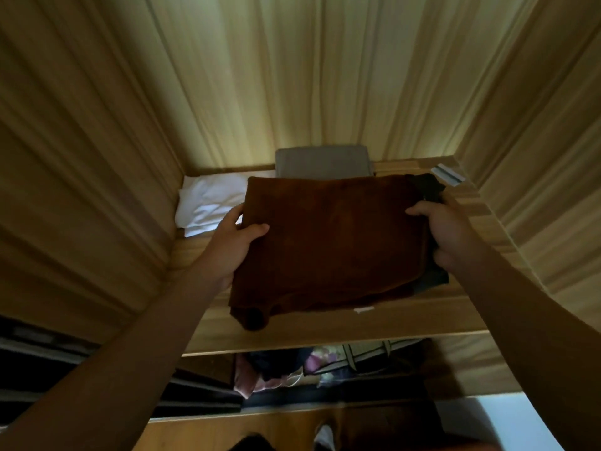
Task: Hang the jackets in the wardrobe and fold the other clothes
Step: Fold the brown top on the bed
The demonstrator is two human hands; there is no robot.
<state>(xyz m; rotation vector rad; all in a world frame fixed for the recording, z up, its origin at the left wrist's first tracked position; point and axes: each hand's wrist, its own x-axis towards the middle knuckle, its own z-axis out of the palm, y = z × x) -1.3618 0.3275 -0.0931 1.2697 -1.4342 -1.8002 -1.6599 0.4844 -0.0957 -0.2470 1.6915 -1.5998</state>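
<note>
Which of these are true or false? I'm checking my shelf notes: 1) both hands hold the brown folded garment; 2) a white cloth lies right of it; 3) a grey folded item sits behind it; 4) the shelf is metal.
1) True: the left hand and right hand grip the brown folded garment at its sides.
2) False: the white cloth lies to its left.
3) True: the grey folded item sits behind it.
4) False: the shelf looks wooden.
</note>
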